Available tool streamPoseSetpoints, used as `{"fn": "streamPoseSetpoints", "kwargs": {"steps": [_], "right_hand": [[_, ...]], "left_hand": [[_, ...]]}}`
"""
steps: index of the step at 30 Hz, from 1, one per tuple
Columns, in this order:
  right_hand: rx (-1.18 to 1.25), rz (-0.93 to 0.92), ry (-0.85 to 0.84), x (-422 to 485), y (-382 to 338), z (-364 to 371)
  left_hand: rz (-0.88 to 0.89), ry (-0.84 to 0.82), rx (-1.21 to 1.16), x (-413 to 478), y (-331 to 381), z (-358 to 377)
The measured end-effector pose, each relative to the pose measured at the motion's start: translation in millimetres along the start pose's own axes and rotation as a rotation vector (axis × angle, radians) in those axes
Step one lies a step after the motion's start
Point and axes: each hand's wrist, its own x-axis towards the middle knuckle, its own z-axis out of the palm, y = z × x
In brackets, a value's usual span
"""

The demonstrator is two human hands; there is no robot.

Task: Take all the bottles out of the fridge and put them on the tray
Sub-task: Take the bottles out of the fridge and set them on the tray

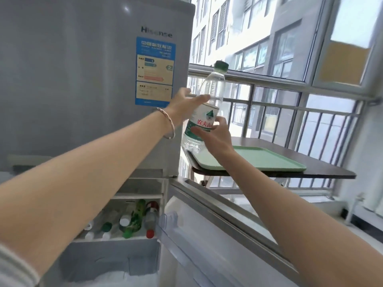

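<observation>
I hold a clear water bottle with a green cap up in front of me, tilted a little to the right, between the fridge and the window; my left hand wraps its upper body just above the label, thumb across the front, and my right hand closes on the label band lower down, fingers curled around the far side; a thin bangle sits on my left wrist. The bottle's base hangs just above the near-left corner of the green tray, not touching it as far as I can tell; the tray lies flat on a dark table beside the fridge, and no bottle stands on the part of it I can see. Below my arms the lower fridge door stands open toward me; inside, on a shelf, several more bottles lie and stand together, among them a green one, one with a red cap, and a few with white or green caps; their exact number I cannot tell, since my left forearm hides part of the shelf.
</observation>
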Motion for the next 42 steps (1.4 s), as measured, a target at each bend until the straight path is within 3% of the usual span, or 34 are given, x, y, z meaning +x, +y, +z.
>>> {"fn": "streamPoseSetpoints", "kwargs": {"steps": [4, 11, 17, 21, 24, 28, 35, 42], "right_hand": [[-0.127, 0.009, 0.117, 46, 23, -10], [-0.397, 0.166, -0.058, 99, 81, 5], [-0.428, 0.205, -0.102, 116, 100, 15], [-0.502, 0.224, -0.082, 110, 93, 17], [-0.502, 0.139, 0.067, 88, 71, 18], [-0.512, -0.118, 0.291, 50, 37, 24], [-0.495, -0.106, 0.055, -22, 3, 66], [-0.566, 0.062, -0.374, -87, 10, 140]], "left_hand": [[-0.189, -0.126, -0.016, 37, -34, 40], [-0.287, -0.127, -0.128, 93, -112, 81], [-0.252, -0.153, -0.136, 133, -160, 96], [-0.206, -0.143, -0.086, 104, -144, 87], [-0.167, -0.151, -0.052, 74, -125, 77], [-0.062, -0.071, -0.018, 38, -100, 59], [-0.21, -0.022, 0.093, -21, -95, -2], [-0.619, -0.068, 0.461, -67, -154, -64]]}}
